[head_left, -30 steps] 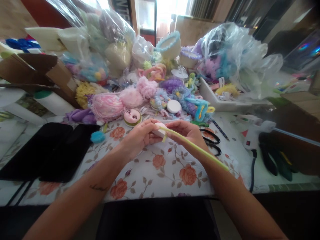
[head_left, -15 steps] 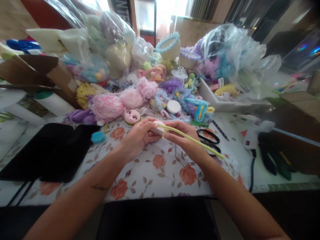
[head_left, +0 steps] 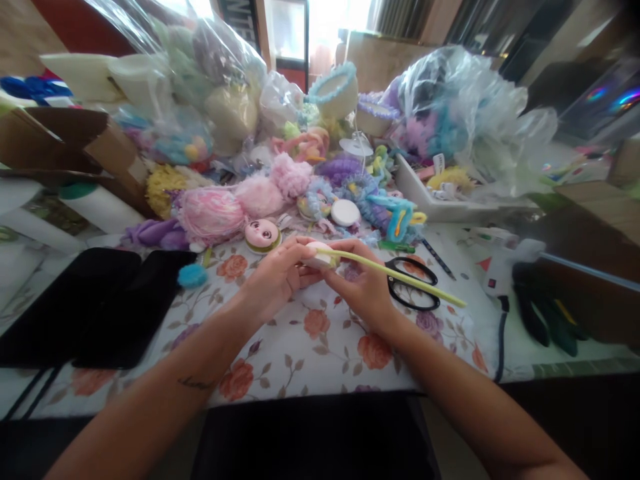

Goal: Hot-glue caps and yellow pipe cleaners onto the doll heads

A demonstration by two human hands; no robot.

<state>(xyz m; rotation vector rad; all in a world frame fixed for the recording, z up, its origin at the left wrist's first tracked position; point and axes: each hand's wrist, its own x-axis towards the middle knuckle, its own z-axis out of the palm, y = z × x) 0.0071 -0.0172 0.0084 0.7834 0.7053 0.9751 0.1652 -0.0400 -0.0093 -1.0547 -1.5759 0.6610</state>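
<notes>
Between both hands, above the flowered cloth, is a small round white piece (head_left: 319, 257). My left hand (head_left: 283, 270) pinches its left side. From its top a yellow-green pipe cleaner (head_left: 415, 277) runs out to the right, passing over my right hand (head_left: 363, 283). The right fingers are closed around the piece's right side, where some yellow-green shows against its edge. My hands hide much of the piece. Just behind the left hand lies a doll face (head_left: 263, 235) with painted eyes. Black-handled scissors (head_left: 414, 283) lie right of the right hand, beneath the pipe cleaner's free end.
Pink yarn (head_left: 213, 213) and fluffy craft pieces heap up behind the hands. A white tray (head_left: 425, 200) and a glue gun (head_left: 510, 263) are at right. Left are black tablet-like slabs (head_left: 130, 307), a blue pompom (head_left: 193, 275) and a cardboard box (head_left: 110, 150).
The pipe cleaner's free end has swung further right and slightly up. My right hand has shifted a little left and down, uncovering more of the scissors. The white piece has turned slightly.
</notes>
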